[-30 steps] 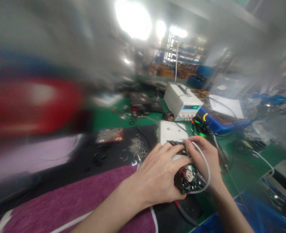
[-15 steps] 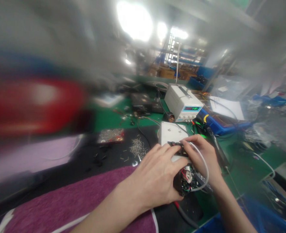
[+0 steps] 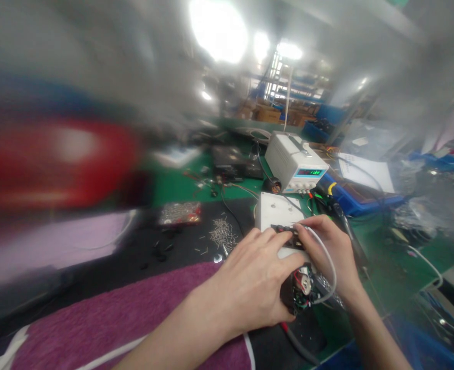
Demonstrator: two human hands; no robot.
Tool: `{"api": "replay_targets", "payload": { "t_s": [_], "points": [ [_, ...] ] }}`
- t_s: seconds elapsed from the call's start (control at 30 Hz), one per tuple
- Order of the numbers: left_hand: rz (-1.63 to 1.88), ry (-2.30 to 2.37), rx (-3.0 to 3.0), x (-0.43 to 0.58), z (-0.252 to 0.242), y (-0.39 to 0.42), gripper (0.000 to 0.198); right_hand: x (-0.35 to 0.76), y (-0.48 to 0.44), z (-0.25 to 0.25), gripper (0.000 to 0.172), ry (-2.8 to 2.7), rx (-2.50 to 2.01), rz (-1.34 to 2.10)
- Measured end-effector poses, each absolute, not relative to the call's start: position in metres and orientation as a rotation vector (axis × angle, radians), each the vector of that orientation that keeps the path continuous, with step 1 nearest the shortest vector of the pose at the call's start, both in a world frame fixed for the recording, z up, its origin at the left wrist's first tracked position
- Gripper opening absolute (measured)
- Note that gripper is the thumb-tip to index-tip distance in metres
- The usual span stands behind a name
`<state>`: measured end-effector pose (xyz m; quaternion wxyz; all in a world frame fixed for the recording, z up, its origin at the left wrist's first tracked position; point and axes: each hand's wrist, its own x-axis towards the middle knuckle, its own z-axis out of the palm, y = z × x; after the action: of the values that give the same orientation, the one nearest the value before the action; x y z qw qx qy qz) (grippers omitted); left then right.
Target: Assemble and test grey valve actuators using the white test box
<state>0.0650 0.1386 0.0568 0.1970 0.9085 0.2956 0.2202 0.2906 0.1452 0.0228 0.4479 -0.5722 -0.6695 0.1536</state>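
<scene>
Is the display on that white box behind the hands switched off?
No, the white box shows lit green digits on its front panel, just beyond the left hand and right hand.

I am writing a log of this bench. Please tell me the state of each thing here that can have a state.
Left hand: closed around the small black device.
Right hand: gripping the same device, fingertips on its top.
Small black device: open, wiring exposed, held by both hands.
Power supply: switched on, green digits lit.
White plate: lying flat on the bench.
Screws: loose, scattered on the black mat.
</scene>
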Motion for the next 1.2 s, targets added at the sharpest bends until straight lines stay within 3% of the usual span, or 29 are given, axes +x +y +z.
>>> {"api": "replay_targets", "payload": {
  "t_s": [0.9, 1.07, 1.2],
  "points": [
    [0.613, 0.824, 2.54, 0.063, 0.057, 0.14, 0.047, 0.29, 0.148, 0.034, 0.006, -1.956, -1.364, 0.309],
    [0.588, 0.84, 2.557, 0.058, 0.066, 0.137, 0.037, 0.291, 0.148, 0.027, 0.003, -1.898, -1.394, 0.284],
    [0.571, 0.86, 2.502, 0.054, 0.071, 0.135, 0.04, 0.287, 0.147, 0.022, 0.007, -1.804, -1.401, 0.314]
  ]
}}
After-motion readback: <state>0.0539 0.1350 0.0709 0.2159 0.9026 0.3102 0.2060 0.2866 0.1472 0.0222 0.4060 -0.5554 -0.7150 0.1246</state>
